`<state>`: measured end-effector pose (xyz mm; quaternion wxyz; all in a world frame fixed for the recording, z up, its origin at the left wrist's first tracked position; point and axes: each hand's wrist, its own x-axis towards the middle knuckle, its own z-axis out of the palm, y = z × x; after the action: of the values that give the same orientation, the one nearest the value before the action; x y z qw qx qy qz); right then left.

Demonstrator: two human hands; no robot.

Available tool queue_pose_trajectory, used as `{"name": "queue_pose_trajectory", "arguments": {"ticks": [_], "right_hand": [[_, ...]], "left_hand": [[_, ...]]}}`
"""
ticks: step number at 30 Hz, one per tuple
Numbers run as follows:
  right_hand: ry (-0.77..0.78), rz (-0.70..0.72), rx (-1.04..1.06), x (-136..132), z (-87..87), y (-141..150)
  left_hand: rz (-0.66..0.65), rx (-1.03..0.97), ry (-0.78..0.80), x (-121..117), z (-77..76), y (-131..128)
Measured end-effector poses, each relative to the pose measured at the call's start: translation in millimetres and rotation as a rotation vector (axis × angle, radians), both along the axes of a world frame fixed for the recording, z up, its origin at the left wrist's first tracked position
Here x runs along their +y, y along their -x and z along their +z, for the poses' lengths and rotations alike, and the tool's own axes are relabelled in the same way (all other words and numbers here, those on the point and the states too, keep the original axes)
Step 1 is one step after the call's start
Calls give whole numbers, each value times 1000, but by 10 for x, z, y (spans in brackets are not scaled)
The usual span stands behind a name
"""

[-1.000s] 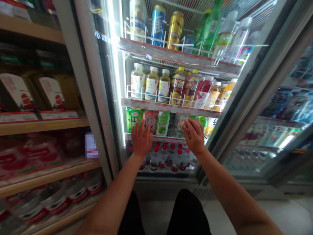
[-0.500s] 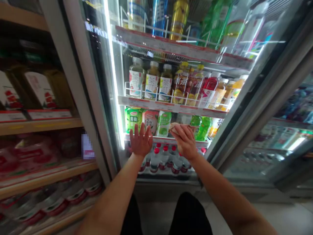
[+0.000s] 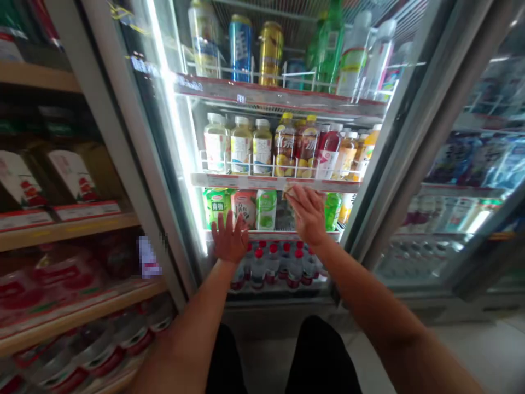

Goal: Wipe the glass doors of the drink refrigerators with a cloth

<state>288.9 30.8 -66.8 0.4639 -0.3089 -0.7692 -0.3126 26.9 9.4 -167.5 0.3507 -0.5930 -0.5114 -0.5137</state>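
Note:
My left hand is open with spread fingers, palm toward the glass door of a drinks cooler. It looks laid against the pane, in front of the lower shelf's green carton and pink carton. My right hand is closed over a crumpled, light brownish cloth, mostly hidden under the fingers. That hand is at the pane, just below the price strip of the middle shelf. Behind the glass, a white-and-green bottle stands between the two hands.
Tea bottles line the middle shelf, with cans above and red-capped water bottles below. A metal door frame runs along the right. Wooden shelves with juice bottles stand at the left.
My right hand has moved up and slightly left with the cloth, toward the middle shelf's strip. My left hand stays spread at nearly the same place. The view has shifted a little.

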Motion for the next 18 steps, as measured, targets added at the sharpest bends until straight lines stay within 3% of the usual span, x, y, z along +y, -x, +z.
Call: {"name": "queue_pose_trajectory", "arguments": {"ticks": [2,4,7,9,11,13,16,18], "right_hand": [[2,-22,-7,-35,84,-54],[20,23,-172,-121,-38,-93],[37,136,-478,-230,-291,-177],[11,173,-555,-220,-278,-271],[-59,152,-460,-140,-75,-386],[-130,81,-235,-38,214,-492],[-204,-32,98,52,468,-573],[-226,-61,152,40,406,-563]], "left_hand": [[-9,1,-18,-80,82,-22],[5,21,-69,-157,259,-58],[15,65,-145,-210,762,-163],[-18,81,-139,-190,1210,-269],[-66,99,-110,-134,1643,-383],[-101,139,-86,-57,1962,-475],[-154,159,-74,68,2146,-538],[-171,148,-82,134,2131,-537]]}}
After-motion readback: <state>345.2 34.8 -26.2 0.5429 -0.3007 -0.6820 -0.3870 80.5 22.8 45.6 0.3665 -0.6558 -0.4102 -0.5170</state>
